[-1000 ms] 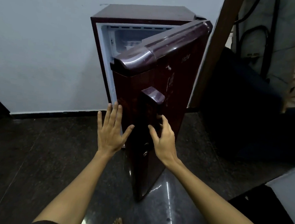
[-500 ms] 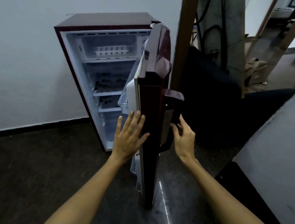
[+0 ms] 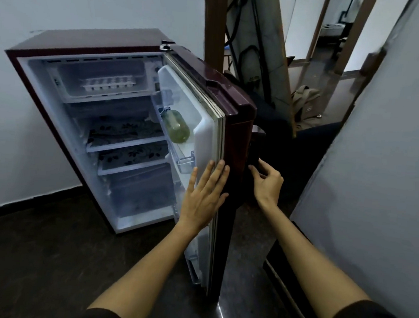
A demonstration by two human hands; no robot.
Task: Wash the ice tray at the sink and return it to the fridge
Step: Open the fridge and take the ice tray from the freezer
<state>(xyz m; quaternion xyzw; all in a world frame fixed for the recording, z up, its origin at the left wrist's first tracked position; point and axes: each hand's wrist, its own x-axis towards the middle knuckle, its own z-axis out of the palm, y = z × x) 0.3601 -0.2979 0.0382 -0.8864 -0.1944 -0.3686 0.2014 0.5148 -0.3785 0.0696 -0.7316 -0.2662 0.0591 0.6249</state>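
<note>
A small maroon fridge (image 3: 92,41) stands against the white wall with its door (image 3: 238,126) swung wide. The white ice tray (image 3: 109,85) lies in the freezer compartment at the top. My left hand (image 3: 204,196) rests flat, fingers spread, on the door's inner edge. My right hand (image 3: 268,182) is at the dark handle (image 3: 255,147) on the door's outer face, fingers curled against it; whether it grips the handle is unclear.
A greenish bottle (image 3: 177,128) lies in the door rack. Patterned liners cover two shelves (image 3: 127,142). A wooden post (image 3: 215,21) and dark clutter stand behind the door. A grey panel (image 3: 390,173) rises at the right. The floor is dark stone.
The door has swung from nearly closed to wide open, revealing the shelves, the ice tray and the bottle. Both hands followed the door to the right.
</note>
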